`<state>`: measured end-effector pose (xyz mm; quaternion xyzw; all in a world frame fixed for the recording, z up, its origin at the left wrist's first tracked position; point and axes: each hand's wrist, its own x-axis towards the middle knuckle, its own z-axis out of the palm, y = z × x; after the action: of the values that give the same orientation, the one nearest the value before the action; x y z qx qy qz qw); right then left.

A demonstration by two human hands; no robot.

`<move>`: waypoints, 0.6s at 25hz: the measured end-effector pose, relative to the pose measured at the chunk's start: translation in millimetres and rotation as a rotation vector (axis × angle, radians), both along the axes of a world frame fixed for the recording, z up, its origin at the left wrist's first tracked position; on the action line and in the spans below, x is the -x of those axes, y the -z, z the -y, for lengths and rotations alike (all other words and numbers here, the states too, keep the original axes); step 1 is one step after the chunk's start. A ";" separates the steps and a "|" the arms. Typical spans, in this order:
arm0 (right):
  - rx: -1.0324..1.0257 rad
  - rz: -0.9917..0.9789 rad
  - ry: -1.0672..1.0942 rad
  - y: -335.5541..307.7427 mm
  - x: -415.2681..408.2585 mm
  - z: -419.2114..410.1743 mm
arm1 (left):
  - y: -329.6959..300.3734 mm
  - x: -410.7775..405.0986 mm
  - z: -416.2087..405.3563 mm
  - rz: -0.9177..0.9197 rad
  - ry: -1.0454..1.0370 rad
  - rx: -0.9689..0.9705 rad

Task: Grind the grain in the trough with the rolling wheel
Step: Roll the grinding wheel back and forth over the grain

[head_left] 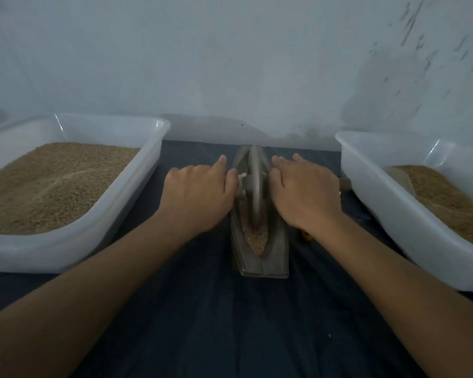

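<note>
Your left hand [200, 192] and right hand [302, 190] press with curled fingers on the axle beside the rolling wheel [254, 186], standing in the trough [260, 236] at frame centre. Uneven pushing could tilt it and spill the grain [256, 238].

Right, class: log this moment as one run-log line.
step: grinding | left hand: on wheel's axle | right hand: on axle | wheel: upright in trough | grain: near end

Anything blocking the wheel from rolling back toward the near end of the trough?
Nothing visible does. The rolling wheel sits mid-trough between the left hand and right hand. Toward the near end, the trough holds only loose grain, which it is meant to crush.
</note>
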<state>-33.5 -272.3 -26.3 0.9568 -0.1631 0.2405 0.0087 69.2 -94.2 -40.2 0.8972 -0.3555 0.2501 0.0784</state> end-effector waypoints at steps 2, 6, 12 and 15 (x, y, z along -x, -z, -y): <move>-0.059 -0.047 -0.057 -0.8 18.9 -2.3 | 3.0 16.3 -7.9 0.076 0.011 0.054; -0.073 -0.028 -0.091 -0.3 23.8 -2.4 | 4.1 14.7 -15.0 0.101 0.046 0.033; -0.035 -0.082 0.076 -10.0 -44.9 20.7 | -9.7 -43.3 35.4 0.016 -0.056 -0.109; -0.049 -0.132 0.138 -22.4 -78.3 30.6 | -19.4 -67.3 48.1 -0.116 -0.081 -0.216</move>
<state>44.8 -302.9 -3.9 0.9570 -0.2336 0.1715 0.0128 136.5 -142.3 -20.7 0.9270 -0.3386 0.1610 -0.0082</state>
